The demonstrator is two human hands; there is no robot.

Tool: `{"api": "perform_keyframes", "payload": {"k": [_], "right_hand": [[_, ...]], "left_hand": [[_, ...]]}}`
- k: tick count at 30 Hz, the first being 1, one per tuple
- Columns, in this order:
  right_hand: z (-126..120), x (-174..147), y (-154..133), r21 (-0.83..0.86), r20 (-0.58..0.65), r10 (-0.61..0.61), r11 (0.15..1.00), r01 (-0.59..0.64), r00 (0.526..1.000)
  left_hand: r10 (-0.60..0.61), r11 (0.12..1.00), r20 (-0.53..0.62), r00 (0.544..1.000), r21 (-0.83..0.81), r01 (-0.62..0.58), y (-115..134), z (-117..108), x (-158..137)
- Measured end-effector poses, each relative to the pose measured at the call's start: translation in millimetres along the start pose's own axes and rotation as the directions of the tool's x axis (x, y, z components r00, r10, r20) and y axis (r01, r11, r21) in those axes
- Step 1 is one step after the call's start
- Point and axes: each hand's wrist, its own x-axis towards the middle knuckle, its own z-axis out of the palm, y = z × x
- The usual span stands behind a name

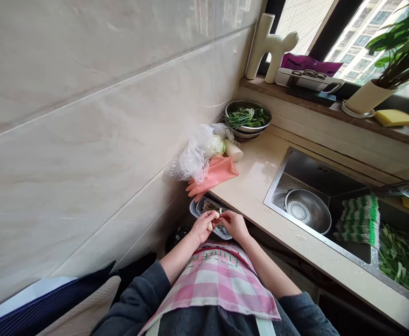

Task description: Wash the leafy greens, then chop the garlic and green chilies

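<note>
Left hand (202, 227) pinching pale cloves (210, 226), right hand (235, 225) pinching at them, both above a bin (192, 208) of scraps (208, 205), steel bowl (252, 129) of leafy greens (246, 116) near the wall (137, 130), metal basin (308, 212) in the sink (297, 173)

2 hands (202, 227) together, fingers (228, 215) curled, bare forearms (180, 255)

This is a kitchen. A smooth beige countertop (244, 184) holds a rectangular steel sink (307, 168) and leafy green vegetables (248, 117).
</note>
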Motion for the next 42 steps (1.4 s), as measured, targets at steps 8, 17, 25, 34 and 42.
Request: {"api": "perform_keyframes", "payload": {"k": [8, 17, 25, 34, 42], "right_hand": [[-2.9, -2.2, -3.0, -0.025, 0.022, -0.033, 0.999, 0.034, 0.999], [4.1, -8.8, -3.6, -0.128, -0.094, 0.036, 0.991, -0.048, 0.995], [-1.1, -9.1, -1.0, 0.023, -0.088, 0.05, 0.999, -0.049, 0.995], [-7.2, -6.0, 3.6, 0.281, 0.105, 0.171, 0.94, -0.195, 0.98], [0.7, -7.9, 2.3, 0.135, 0.014, 0.128, 0.983, -0.128, 0.992]], "left_hand": [[0.019, 0.999, -0.002, 1.0, -0.036, -0.019, -6.9, -0.1, 1.1], [0.073, 0.997, -0.031, 0.997, 0.026, -0.072, -5.6, 8.9, -10.4], [0.065, 0.997, -0.014, 0.998, 0.035, -0.064, -7.5, 10.1, -12.1], [0.081, 0.997, -0.007, 0.997, 0.011, -0.081, -6.4, 11.7, -17.3], [0.087, 0.996, -0.018, 0.996, 0.027, -0.086, -8.6, 10.1, -19.9]]}}
